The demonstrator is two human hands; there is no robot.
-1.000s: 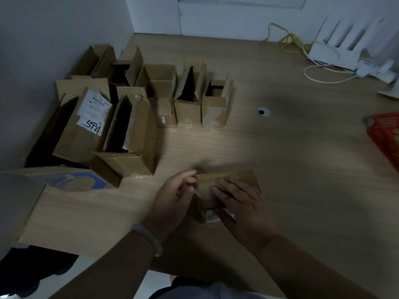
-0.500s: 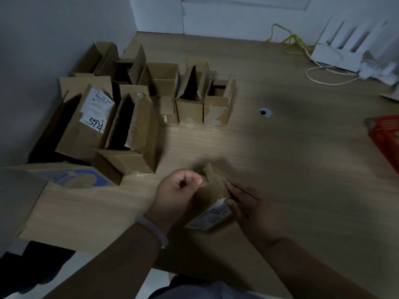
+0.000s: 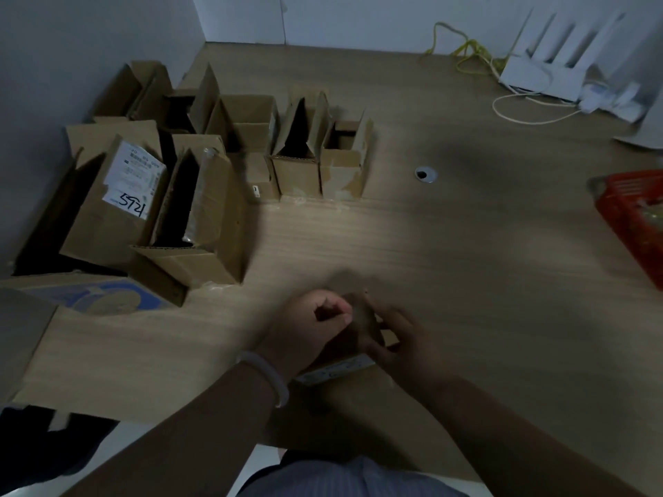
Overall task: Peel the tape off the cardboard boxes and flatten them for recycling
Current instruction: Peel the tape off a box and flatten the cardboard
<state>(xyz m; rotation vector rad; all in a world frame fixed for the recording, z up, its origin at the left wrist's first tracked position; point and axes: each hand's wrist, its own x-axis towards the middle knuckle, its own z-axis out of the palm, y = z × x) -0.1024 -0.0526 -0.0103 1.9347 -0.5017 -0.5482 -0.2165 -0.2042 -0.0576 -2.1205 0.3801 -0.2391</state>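
Observation:
A small cardboard box (image 3: 362, 322) with a white label along its lower edge is held tilted above the near part of the wooden table (image 3: 448, 263). My left hand (image 3: 308, 326), fingers curled, grips its left side. My right hand (image 3: 405, 340) holds the right side, fingers curled round the edge. Most of the box is hidden between the two hands. Any tape on it is too dark to make out.
Several open cardboard boxes (image 3: 201, 209) stand in rows at the left and back left. A red basket (image 3: 635, 217) sits at the right edge. A white router (image 3: 545, 69) with cables lies at the back right. A cable hole (image 3: 426, 174) marks the table's middle.
The small box lay flat under both hands, then was lifted and tilted on edge. Both hands now close more tightly round it, nearer together.

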